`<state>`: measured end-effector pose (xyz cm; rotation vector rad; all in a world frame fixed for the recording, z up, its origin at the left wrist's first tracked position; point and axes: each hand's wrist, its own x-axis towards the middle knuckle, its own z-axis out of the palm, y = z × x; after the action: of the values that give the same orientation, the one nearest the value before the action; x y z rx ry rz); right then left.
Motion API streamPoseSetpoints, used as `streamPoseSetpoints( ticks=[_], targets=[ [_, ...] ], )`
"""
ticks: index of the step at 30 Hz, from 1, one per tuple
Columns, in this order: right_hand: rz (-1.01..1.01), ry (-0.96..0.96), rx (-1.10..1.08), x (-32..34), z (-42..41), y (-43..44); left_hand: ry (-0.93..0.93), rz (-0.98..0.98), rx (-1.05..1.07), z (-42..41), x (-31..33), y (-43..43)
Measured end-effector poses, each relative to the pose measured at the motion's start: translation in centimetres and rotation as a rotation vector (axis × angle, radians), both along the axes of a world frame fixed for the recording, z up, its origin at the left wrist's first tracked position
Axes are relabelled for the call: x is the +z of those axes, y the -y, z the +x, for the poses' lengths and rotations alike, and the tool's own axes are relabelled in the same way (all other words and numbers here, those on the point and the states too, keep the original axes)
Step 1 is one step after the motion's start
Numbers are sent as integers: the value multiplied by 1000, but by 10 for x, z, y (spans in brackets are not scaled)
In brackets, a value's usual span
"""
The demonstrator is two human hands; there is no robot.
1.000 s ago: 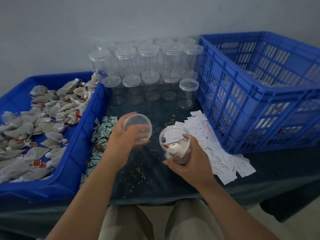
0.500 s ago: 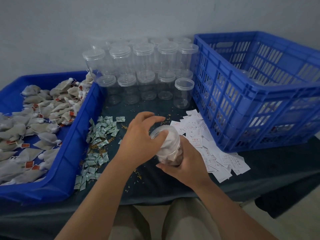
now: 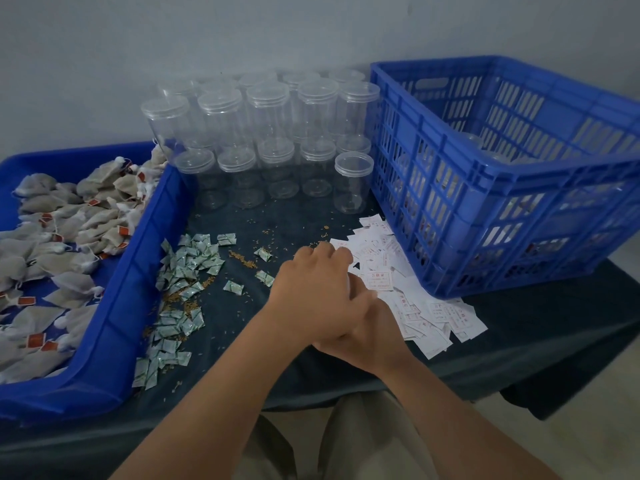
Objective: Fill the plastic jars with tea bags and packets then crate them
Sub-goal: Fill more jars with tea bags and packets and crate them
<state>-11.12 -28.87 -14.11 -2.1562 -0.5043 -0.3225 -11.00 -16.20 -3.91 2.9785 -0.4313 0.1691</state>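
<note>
My left hand [image 3: 311, 292] curls over the top of the filled jar, gripping its lid. Below it, my right hand [image 3: 372, 337] holds the jar's body. The jar [image 3: 350, 284] is almost wholly hidden between the hands; only a pale sliver shows. Tea bags [image 3: 59, 237] with red tags fill the blue tray [image 3: 138, 271] on the left. Small green-white packets [image 3: 183, 271] lie beside the tray. White printed packets [image 3: 415, 306] are spread to the right of my hands. The blue crate [image 3: 502, 174] stands at the right.
Several empty lidded jars [image 3: 277, 150], some stacked, stand at the back between tray and crate. Loose tea grains [image 3: 242, 261] are scattered on the dark table cloth [image 3: 554, 323]. The table's front edge runs just under my forearms.
My left hand brought the lid onto the jar and now covers its top. Both hands with the jar have shifted slightly right, towards the white packets.
</note>
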Motion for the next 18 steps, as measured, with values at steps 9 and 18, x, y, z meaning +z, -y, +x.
streamPoseSetpoints(
  ticks=[9,18],
  targets=[
    [80,-138,44,4,-2,7,-305,-275,-388,27,26,-34],
    [-76,24,21,2,-3,-1,-182,-20,175,7,5,13]
  ],
)
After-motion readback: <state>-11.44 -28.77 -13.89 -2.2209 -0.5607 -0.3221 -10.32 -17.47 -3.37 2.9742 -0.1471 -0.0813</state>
